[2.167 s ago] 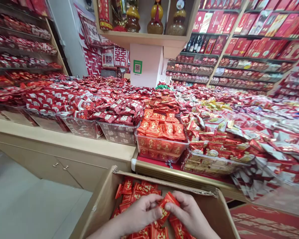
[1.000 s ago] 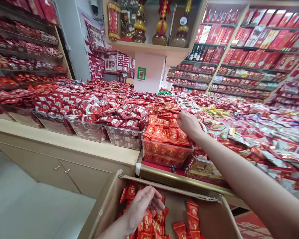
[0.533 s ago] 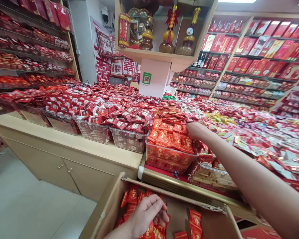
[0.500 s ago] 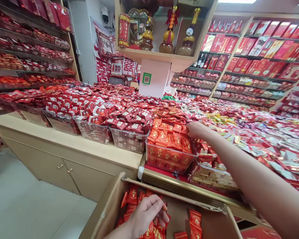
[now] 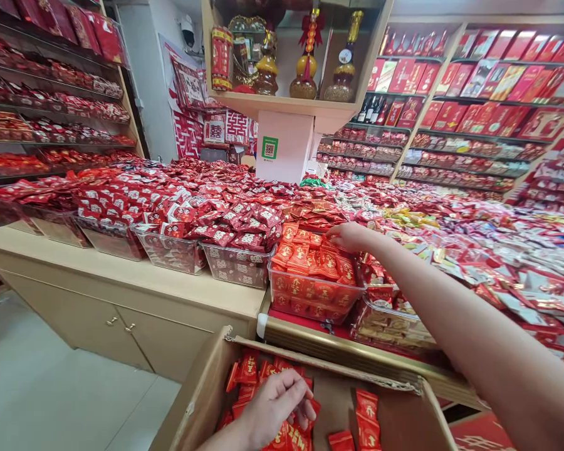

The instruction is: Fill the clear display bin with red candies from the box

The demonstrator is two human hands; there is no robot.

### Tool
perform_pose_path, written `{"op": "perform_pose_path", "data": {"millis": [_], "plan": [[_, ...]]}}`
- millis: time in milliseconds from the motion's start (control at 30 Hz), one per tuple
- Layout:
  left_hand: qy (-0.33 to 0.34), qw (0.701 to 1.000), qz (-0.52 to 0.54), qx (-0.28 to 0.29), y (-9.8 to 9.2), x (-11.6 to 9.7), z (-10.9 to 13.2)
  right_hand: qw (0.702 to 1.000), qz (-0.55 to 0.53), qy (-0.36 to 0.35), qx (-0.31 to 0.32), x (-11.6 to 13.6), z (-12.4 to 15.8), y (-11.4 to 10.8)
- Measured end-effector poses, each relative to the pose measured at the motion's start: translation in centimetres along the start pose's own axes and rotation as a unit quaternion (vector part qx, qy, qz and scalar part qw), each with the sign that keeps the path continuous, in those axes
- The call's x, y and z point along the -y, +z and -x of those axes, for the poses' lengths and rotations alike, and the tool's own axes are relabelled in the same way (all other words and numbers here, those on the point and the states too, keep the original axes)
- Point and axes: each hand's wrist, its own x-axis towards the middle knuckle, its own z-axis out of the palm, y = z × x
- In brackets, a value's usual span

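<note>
My left hand (image 5: 282, 401) hangs inside a cardboard box (image 5: 404, 410), its fingers curled in above small red packets (image 5: 279, 438) with gold print. What lies within those fingers is hidden. My right hand (image 5: 352, 238) is at the back right of a clear plastic bin (image 5: 317, 291) heaped with the same red packets (image 5: 303, 254). Its fingers point left, bent and close together, and touch the top of the heap. I cannot make out anything between them. A few loose packets (image 5: 367, 418) lie on the right side of the box floor.
Clear bins of dark red packets (image 5: 237, 263) line the counter (image 5: 178, 282) to the left. Another bin (image 5: 395, 326) stands under my right forearm. A display cabinet (image 5: 282, 103) overhangs the heaps. Shelves (image 5: 432, 94) of red boxes stand behind.
My right hand has moved left over the bin's packets, its fingers reaching out further from the earlier fist shape. The left hand stays nearly still in the box. The view has shifted slightly.
</note>
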Motion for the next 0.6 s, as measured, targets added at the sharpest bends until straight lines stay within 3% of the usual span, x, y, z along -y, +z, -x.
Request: {"op": "perform_pose_path", "data": {"millis": [133,300,600], "plan": [[-0.001,1.0,-0.017,0.015,0.0,0.1,0.0,0.999,0.004,-0.026,-0.021,0.9,2.3,-0.9],[-0.005,0.999,-0.043,0.024,0.3,0.2,0.0,0.997,0.034,-0.071,0.004,2.9,5.6,-0.3],[-0.018,0.997,-0.059,0.038,0.2,0.5,-0.1,0.997,0.055,-0.056,0.015,3.1,5.4,0.8]]}}
